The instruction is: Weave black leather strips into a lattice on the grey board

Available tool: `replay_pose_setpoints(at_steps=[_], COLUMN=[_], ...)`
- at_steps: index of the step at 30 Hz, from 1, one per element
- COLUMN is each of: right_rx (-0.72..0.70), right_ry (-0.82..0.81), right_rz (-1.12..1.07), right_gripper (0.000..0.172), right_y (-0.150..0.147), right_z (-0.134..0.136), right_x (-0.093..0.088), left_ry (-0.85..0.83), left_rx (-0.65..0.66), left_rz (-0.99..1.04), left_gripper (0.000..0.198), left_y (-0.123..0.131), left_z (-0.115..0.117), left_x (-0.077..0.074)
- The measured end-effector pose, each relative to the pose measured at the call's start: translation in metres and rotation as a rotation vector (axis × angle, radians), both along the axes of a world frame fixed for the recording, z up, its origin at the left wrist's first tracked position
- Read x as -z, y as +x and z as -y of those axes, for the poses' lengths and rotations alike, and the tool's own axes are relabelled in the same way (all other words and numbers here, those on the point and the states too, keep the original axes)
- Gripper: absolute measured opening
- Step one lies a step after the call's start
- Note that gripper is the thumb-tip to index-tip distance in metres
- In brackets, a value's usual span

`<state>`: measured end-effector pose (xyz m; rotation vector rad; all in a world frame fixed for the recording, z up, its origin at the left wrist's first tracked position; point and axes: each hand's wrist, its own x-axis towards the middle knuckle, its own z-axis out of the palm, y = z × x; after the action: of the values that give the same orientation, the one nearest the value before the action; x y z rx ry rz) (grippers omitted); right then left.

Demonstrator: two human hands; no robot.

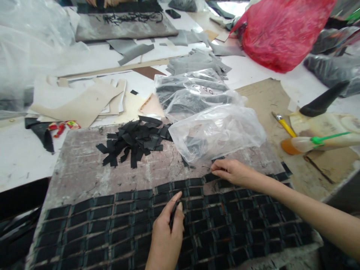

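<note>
Short black fabric strips (142,194) lie side by side in several rows across a worn, stained board (84,161). Over the middle of these rows, my left hand (168,230) is closed, with a few black strips (174,215) pinched between thumb and forefinger. My right hand (229,170) reaches in from the right, thumb and forefinger pinched together at a black strip (210,177) in the topmost row. Its fingertips partly cover how they grip that strip. Beyond the rows, a loose heap of black strips (135,140) sits on the board.
Clear plastic bags (219,131) of dark pieces rest behind my right hand. At right are a yellow-handled brush (285,125) and a bottle with amber liquid (292,145). A red plastic bag (281,37) stands farther back. Beige offcuts (84,99) lie left; another person's hands (104,3) show at the top.
</note>
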<state>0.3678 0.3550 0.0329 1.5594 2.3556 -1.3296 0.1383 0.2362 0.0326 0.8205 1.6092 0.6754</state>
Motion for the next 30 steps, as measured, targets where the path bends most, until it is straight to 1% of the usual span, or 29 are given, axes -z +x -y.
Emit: replay_pose_setpoints(at_steps=[2, 4, 7, 9, 11, 14, 16, 19, 21, 23, 25, 27, 29, 30], right_rx=[-0.038, -0.096, -0.210, -0.280, -0.326, -0.366, -0.364, -0.284, -0.196, -0.085, 0.008, 0.072, 0.130, 0.177], right_ry=[0.020, 0.081, 0.267, 0.411, 0.482, 0.491, 0.487, 0.451, 0.381, 0.235, 0.040, -0.104, -0.183, -0.204], right_rz=[0.029, 0.108, 0.291, 0.370, 0.348, 0.232, 0.201, 0.180, 0.111, -0.034, -0.215, -0.345, -0.386, -0.376], right_gripper=[0.014, 0.013, 0.010, 0.011, 0.011, 0.011, 0.013, 0.017, 0.017, 0.015, 0.016, 0.016, 0.013, 0.013], right_y=[-0.002, -0.003, -0.006, -0.010, -0.015, -0.020, -0.020, -0.017, -0.017, -0.023, -0.031, -0.039, -0.043, -0.043], right_z=[0.002, 0.004, 0.007, 0.010, 0.014, 0.020, 0.024, 0.028, 0.035, 0.046, 0.061, 0.076, 0.086, 0.089], right_x=[-0.001, -0.003, -0.008, -0.010, -0.011, -0.010, -0.009, -0.011, -0.016, -0.022, -0.028, -0.033, -0.034, -0.034], left_ry=[-0.005, 0.002, 0.007, 0.008, 0.016, 0.000, -0.028, -0.086, -0.147, -0.218, -0.281, -0.340, -0.363, -0.359], left_rx=[0.013, 0.022, 0.056, 0.069, 0.065, 0.077, 0.096, 0.098, 0.086, 0.101, 0.169, 0.253, 0.303, 0.305], left_rz=[-0.005, -0.015, -0.026, -0.022, -0.014, -0.002, 0.014, 0.089, 0.190, 0.308, 0.412, 0.488, 0.531, 0.541], left_gripper=[0.048, 0.048, 0.048, 0.047, 0.045, 0.044, 0.045, 0.048, 0.048, 0.044, 0.036, 0.032, 0.029, 0.028], left_y=[0.001, 0.001, -0.001, -0.002, -0.004, -0.005, -0.004, 0.000, 0.006, 0.016, 0.027, 0.037, 0.043, 0.044], left_z=[-0.001, -0.001, -0.002, -0.001, 0.000, 0.001, 0.002, 0.002, 0.002, 0.003, 0.005, 0.008, 0.010, 0.011], left_x=[-0.001, -0.001, 0.002, 0.004, 0.005, 0.007, 0.007, 0.004, 0.001, -0.002, -0.005, -0.007, -0.007, -0.007])
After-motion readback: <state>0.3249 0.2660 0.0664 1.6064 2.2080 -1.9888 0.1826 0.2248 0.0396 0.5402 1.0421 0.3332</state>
